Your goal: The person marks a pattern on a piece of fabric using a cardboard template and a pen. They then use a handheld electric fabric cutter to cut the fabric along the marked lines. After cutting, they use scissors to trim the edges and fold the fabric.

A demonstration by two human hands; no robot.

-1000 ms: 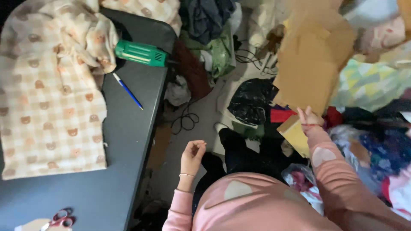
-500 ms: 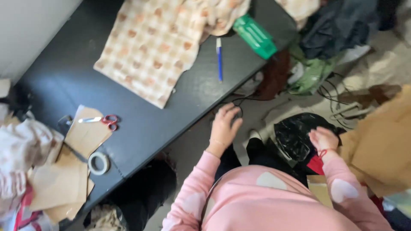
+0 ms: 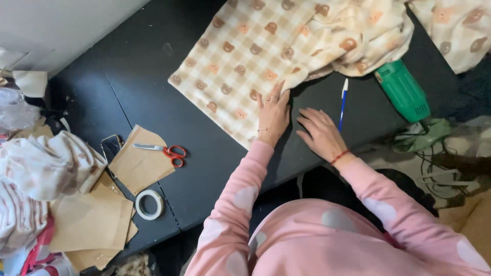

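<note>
My left hand (image 3: 273,115) lies flat with spread fingers on the near corner of a cream checked fabric with small bear prints (image 3: 286,56), spread over a dark table (image 3: 128,87). My right hand (image 3: 319,134) rests open on the bare table just right of that corner, holding nothing. A blue and white pen (image 3: 343,102) lies a little beyond the right hand's fingertips. Both arms wear pink sleeves.
A green tool (image 3: 404,91) sits at the table's right edge. Red-handled scissors (image 3: 166,151) lie on brown paper pieces (image 3: 138,163), with a tape roll (image 3: 149,204) and more brown paper (image 3: 89,222) at the left. Crumpled cloth (image 3: 46,163) is piled far left.
The view swung from the cluttered floor to the table. Both hands came up from my lap onto the table; the left now lies on the fabric, the right beside it.
</note>
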